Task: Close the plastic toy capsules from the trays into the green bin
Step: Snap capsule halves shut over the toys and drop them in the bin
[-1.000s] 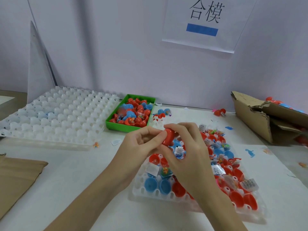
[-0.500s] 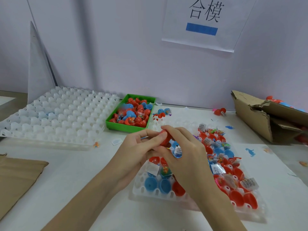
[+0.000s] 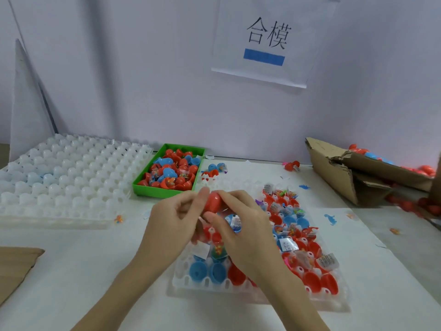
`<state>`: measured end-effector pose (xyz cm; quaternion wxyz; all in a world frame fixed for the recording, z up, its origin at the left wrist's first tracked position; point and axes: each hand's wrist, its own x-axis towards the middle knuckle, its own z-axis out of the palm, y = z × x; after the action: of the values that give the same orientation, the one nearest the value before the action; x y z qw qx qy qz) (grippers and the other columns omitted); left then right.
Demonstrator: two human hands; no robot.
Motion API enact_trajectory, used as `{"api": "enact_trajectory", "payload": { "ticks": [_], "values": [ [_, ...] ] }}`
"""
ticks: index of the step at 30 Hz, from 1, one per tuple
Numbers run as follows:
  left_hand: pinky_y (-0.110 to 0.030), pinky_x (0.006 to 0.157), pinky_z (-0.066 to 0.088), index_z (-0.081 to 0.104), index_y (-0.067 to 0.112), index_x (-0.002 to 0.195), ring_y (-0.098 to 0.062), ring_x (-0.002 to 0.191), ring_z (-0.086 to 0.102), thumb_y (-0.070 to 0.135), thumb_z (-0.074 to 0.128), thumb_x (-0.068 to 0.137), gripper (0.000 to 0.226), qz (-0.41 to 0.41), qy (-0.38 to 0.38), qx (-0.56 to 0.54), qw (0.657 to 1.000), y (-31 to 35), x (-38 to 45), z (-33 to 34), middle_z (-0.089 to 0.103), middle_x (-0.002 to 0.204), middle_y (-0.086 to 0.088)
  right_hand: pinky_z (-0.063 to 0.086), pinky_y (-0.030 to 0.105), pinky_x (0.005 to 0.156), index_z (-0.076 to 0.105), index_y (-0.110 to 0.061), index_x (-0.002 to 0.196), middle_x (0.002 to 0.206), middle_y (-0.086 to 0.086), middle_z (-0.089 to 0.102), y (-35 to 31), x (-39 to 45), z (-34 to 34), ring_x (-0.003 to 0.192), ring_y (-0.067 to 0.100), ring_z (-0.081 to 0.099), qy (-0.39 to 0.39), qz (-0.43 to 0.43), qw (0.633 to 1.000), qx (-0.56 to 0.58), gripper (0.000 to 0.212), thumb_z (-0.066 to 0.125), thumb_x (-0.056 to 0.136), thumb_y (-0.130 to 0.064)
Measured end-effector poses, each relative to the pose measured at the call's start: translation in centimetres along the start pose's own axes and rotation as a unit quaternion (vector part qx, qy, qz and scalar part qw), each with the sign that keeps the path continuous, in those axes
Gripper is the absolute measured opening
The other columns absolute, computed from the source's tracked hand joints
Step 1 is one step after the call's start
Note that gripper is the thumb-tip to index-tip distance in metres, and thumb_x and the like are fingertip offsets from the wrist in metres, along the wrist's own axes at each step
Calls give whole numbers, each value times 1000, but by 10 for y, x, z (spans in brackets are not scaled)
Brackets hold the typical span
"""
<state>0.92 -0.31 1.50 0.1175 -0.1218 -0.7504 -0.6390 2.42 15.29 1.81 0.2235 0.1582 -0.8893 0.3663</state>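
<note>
A red capsule (image 3: 213, 201) is held between both hands above the near white tray (image 3: 262, 293). My left hand (image 3: 174, 220) pinches its left side with thumb and forefinger. My right hand (image 3: 241, 232) curls its thumb and fingers round the right side. The tray holds several open red and blue capsule halves with small toys and labels. Behind the hands stands the green bin (image 3: 148, 189), filled with several red and blue capsules.
A large white tray (image 3: 66, 177), mostly bare cells, lies at the left. A torn cardboard box (image 3: 353, 173) with red and blue capsules sits at the right. Brown cardboard (image 3: 14, 266) lies at the left edge. Loose capsules (image 3: 216, 172) and toy bits dot the table.
Both hands stayed together over the tray. The red capsule now shows more fully between the fingers, its rounded end pointing up.
</note>
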Motion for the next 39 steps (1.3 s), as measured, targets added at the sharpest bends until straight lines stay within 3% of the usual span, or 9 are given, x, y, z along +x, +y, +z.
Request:
{"api": "enact_trajectory", "payload": {
  "ticks": [3,6,10,12,15,20,27,32,39],
  "values": [
    [-24,41,45,73,20,97,-29,47,61,58,39,102,51,1,71,-50,996,-3,4,-7,72,70,-9,48,2,75,68,-31,125,98,-20,67,1,14,-14,95,-12,61,12,140,981,131,33,67,94,-43],
    [-24,37,40,74,13,96,-34,46,58,55,36,105,56,-1,89,-84,993,-5,8,-13,71,69,-12,54,11,68,72,-19,114,96,-6,76,18,55,-55,85,4,71,12,251,899,358,23,69,96,-32],
    [-25,37,39,73,11,90,-36,45,58,49,38,105,54,4,64,-79,995,-5,7,-12,70,67,-14,58,23,84,49,7,142,140,21,51,62,131,-140,108,20,58,219,264,626,701,44,57,102,-7],
    [-26,37,40,73,9,89,-38,44,58,48,38,104,54,4,56,-80,995,-5,8,-13,70,66,-15,57,26,92,32,5,154,150,26,39,79,147,-161,114,23,60,250,283,591,713,60,56,105,-19],
    [-26,37,39,74,7,88,-41,45,57,46,38,107,56,-1,59,-86,995,-7,12,-17,70,66,-16,51,29,105,34,9,150,148,25,47,100,142,-154,122,23,59,210,339,667,629,55,53,107,-19],
    [-26,36,38,74,7,87,-37,44,57,46,38,108,57,2,68,-80,994,-8,12,-20,70,66,-16,57,23,74,66,0,125,111,11,69,98,94,-104,94,18,67,83,347,801,481,26,54,105,-9],
    [-26,38,39,72,8,87,-31,44,57,43,40,108,52,8,71,-57,996,-9,12,-21,70,65,-13,54,14,63,77,-21,97,89,-7,76,67,56,-68,74,3,70,-56,208,973,87,21,60,102,-12],
    [-23,39,42,72,10,87,-25,44,58,37,42,110,46,13,69,-23,997,-12,12,-19,70,65,-10,48,8,62,77,-28,104,88,-20,68,57,57,-47,79,3,64,-180,91,975,-93,15,65,99,-21],
    [-16,41,42,71,10,86,-20,43,57,33,43,110,43,7,73,0,997,-15,13,-19,70,64,-7,50,21,79,77,-16,113,112,7,73,82,85,-46,86,14,63,-155,133,960,-190,22,60,101,-9]
  ]
}}
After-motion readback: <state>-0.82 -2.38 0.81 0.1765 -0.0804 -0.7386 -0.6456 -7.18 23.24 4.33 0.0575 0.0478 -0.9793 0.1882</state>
